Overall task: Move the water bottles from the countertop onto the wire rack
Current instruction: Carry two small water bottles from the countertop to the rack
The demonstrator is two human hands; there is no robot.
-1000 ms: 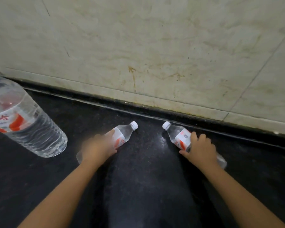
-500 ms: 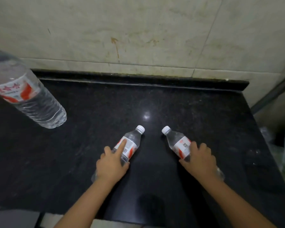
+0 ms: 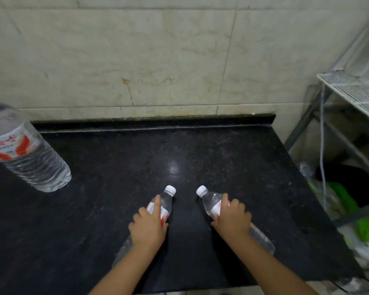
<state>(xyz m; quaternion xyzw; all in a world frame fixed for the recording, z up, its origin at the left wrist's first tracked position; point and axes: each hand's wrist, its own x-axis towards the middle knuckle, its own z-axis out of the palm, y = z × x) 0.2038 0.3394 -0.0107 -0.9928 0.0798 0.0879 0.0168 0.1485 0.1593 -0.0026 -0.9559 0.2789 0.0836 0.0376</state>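
left bottle point(image 3: 166, 201) — clear, white cap, tilted | right bottle point(image 3: 209, 200) — same | wire rack point(image 3: 349, 90) right

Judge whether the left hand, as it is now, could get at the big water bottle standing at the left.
Probably not yet: the left hand already grips a small bottle. The countertop between it and the big bottle lies bare, though.

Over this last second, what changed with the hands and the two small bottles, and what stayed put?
The view pulled back, bringing the wire rack into sight on the right. The left hand firmed its hold on the left small bottle, index finger along it. The right hand kept gripping the right small bottle. The large bottle stayed standing on the countertop.
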